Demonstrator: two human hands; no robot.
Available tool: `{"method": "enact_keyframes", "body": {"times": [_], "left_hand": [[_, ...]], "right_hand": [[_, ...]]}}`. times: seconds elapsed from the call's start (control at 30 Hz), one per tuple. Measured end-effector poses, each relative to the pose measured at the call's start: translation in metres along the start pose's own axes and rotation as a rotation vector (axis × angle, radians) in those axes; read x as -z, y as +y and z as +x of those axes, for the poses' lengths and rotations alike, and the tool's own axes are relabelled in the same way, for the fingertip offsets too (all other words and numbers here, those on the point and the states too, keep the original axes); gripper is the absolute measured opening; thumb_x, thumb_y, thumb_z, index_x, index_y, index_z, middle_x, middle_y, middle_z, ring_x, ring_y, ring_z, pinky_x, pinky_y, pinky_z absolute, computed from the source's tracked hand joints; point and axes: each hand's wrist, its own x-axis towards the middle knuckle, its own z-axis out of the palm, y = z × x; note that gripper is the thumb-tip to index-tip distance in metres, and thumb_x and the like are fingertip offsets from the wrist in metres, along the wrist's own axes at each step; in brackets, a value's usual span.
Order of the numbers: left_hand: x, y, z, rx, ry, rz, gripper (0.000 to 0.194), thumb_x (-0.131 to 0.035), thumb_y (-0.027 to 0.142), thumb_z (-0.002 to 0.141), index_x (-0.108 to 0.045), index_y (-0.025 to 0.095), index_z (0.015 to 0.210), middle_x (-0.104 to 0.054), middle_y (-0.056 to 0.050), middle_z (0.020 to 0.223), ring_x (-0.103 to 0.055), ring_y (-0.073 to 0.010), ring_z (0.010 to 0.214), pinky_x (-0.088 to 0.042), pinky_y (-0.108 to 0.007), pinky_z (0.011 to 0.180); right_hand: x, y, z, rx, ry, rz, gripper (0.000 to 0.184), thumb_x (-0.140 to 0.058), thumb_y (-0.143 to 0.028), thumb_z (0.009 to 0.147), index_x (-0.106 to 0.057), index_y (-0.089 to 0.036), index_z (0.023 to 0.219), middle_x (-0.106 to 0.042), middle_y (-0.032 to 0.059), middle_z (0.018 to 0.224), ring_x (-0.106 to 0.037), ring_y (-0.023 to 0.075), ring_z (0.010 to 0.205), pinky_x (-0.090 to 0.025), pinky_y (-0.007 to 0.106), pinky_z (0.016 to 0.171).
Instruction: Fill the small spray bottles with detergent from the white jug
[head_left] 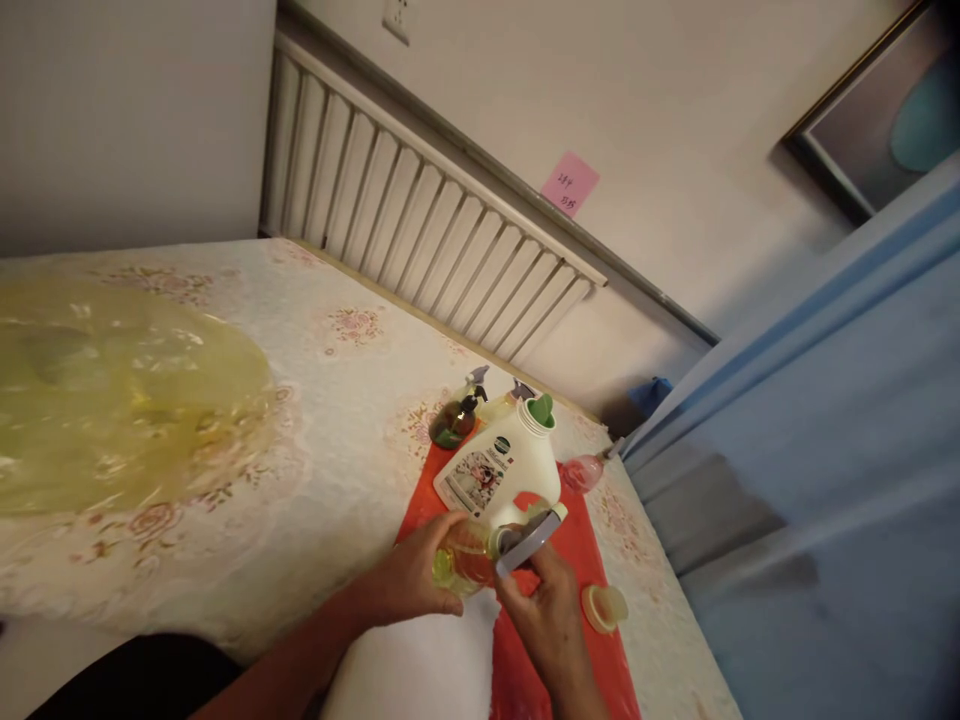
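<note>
My left hand is wrapped round a clear spray bottle with some yellow liquid in its lower part. My right hand grips the grey and white spray head at the bottle's neck; whether it is screwed tight I cannot tell. The bottle is tilted on its side, above a red mat. Just beyond it stands a large white jug with a green spout and a printed label. A pale yellowish cap lies to the right of my right hand.
Behind the jug are a dark brown pump bottle and more spray bottles, partly hidden. A pink spray bottle is at the right. A yellow plastic bag covers the left of the flowered tablecloth. A blue curtain hangs at right.
</note>
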Motion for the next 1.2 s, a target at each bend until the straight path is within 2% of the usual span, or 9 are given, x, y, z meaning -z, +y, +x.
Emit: {"method": "enact_keyframes", "body": {"times": [0.13,0.27,0.43,0.53,0.63,0.8,0.9,1.0,1.2], "left_hand": [[-0.001,-0.005,0.001,-0.099,0.084,0.038,0.092,-0.08,0.016,0.055,-0.041,0.028,0.138,-0.054,-0.009,0.138,-0.049,-0.032,0.128,-0.038,-0.045,0.11],[-0.002,-0.011,0.001,-0.146,0.097,0.042,0.091,-0.08,0.02,0.056,-0.043,0.031,0.138,-0.054,-0.009,0.136,-0.05,-0.0348,0.126,-0.039,-0.048,0.108],[0.0,-0.006,0.004,-0.189,0.117,0.101,0.089,-0.079,0.015,0.054,-0.045,0.027,0.135,-0.049,-0.01,0.138,-0.044,-0.0351,0.13,-0.035,-0.048,0.113],[0.003,0.001,0.006,-0.171,0.127,0.133,0.086,-0.079,0.013,0.053,-0.046,0.024,0.133,-0.045,-0.011,0.139,-0.041,-0.0345,0.132,-0.033,-0.048,0.115],[0.006,0.002,0.006,-0.129,0.134,0.136,0.086,-0.078,0.011,0.054,-0.047,0.023,0.133,-0.046,-0.012,0.137,-0.041,-0.035,0.132,-0.033,-0.049,0.115],[0.008,-0.009,0.008,-0.141,0.16,0.107,0.087,-0.079,0.014,0.055,-0.048,0.026,0.135,-0.048,-0.01,0.139,-0.041,-0.0361,0.133,-0.033,-0.049,0.115],[0.01,-0.014,0.009,-0.122,0.174,0.095,0.084,-0.078,0.018,0.058,-0.048,0.027,0.136,-0.05,-0.009,0.139,-0.042,-0.0359,0.133,-0.034,-0.05,0.114],[0.013,-0.014,0.011,-0.094,0.169,0.086,0.079,-0.077,0.02,0.061,-0.048,0.025,0.135,-0.053,-0.01,0.137,-0.046,-0.0349,0.13,-0.036,-0.05,0.112],[0.015,-0.015,0.014,-0.059,0.189,0.052,0.077,-0.077,0.021,0.061,-0.05,0.027,0.133,-0.055,-0.01,0.135,-0.049,-0.0342,0.126,-0.038,-0.048,0.109]], "right_hand": [[-0.001,-0.003,-0.003,-0.042,-0.015,0.045,0.012,-0.064,-0.016,0.077,-0.071,-0.021,0.085,-0.075,0.0027,0.085,-0.069,0.0205,0.079,-0.055,0.027,0.071],[-0.005,-0.002,-0.004,-0.055,0.079,0.052,0.012,-0.071,-0.03,0.076,-0.072,-0.021,0.084,-0.074,0.0054,0.086,-0.068,0.0241,0.081,-0.056,0.031,0.072],[-0.012,0.009,-0.005,-0.048,0.164,0.041,0.015,-0.069,-0.03,0.078,-0.072,-0.022,0.091,-0.071,0.0078,0.095,-0.066,0.0265,0.092,-0.054,0.037,0.081],[-0.01,0.014,-0.006,-0.069,0.196,0.044,0.021,-0.069,-0.035,0.078,-0.072,-0.021,0.093,-0.07,0.01,0.099,-0.065,0.0281,0.094,-0.054,0.041,0.085],[-0.005,0.015,-0.006,-0.119,0.203,0.086,0.029,-0.069,-0.04,0.08,-0.072,-0.021,0.101,-0.07,0.0106,0.105,-0.066,0.028,0.097,-0.054,0.041,0.084],[0.013,0.007,-0.004,-0.184,0.255,0.129,0.036,-0.072,-0.043,0.079,-0.071,-0.022,0.108,-0.071,0.0098,0.113,-0.067,0.0266,0.101,-0.055,0.035,0.085],[0.027,0.004,-0.003,-0.257,0.308,0.135,0.044,-0.076,-0.045,0.074,-0.071,-0.02,0.11,-0.073,0.0097,0.11,-0.069,0.0267,0.095,-0.057,0.033,0.079],[0.044,0.004,-0.002,-0.316,0.411,0.172,0.048,-0.078,-0.045,0.071,-0.071,-0.019,0.112,-0.075,0.0094,0.106,-0.07,0.0268,0.092,-0.057,0.033,0.076],[0.083,0.0,-0.003,-0.358,0.644,0.326,0.049,-0.079,-0.041,0.072,-0.069,-0.017,0.113,-0.071,0.0106,0.112,-0.068,0.0248,0.096,-0.055,0.034,0.084]]}}
